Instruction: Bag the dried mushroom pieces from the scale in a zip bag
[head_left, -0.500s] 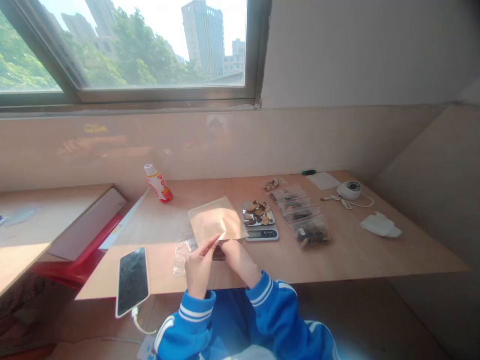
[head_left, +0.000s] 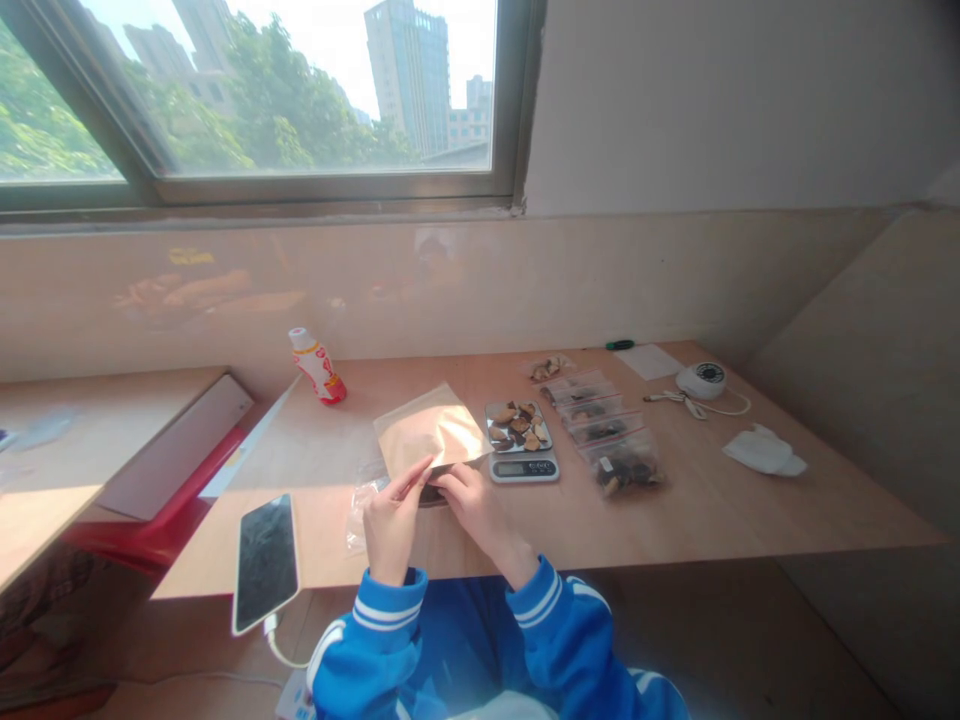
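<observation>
Both hands meet at the near edge of the wooden surface, each in a blue sleeve with white stripes. The left hand and the right hand pinch the lower edge of a tan kraft pouch between thumb and fingertips, and the pouch tilts up and away from them with its far end raised off the surface. Something dark shows at the pouch's mouth between the two hands, though it is too small to make out what it is. Just beyond the right hand stands a small digital scale with a tray of brown and dark pieces on top. Farther out on that side lies a row of clear filled bags, and well past those a round white device with its cable and a crumpled white cloth. Under and just outside the left hand lies a crinkled clear plastic bag, and nearer the person on that side a phone rests screen up with a cable at its near end. Well beyond the left hand a small red and white bottle leans by the wall.
</observation>
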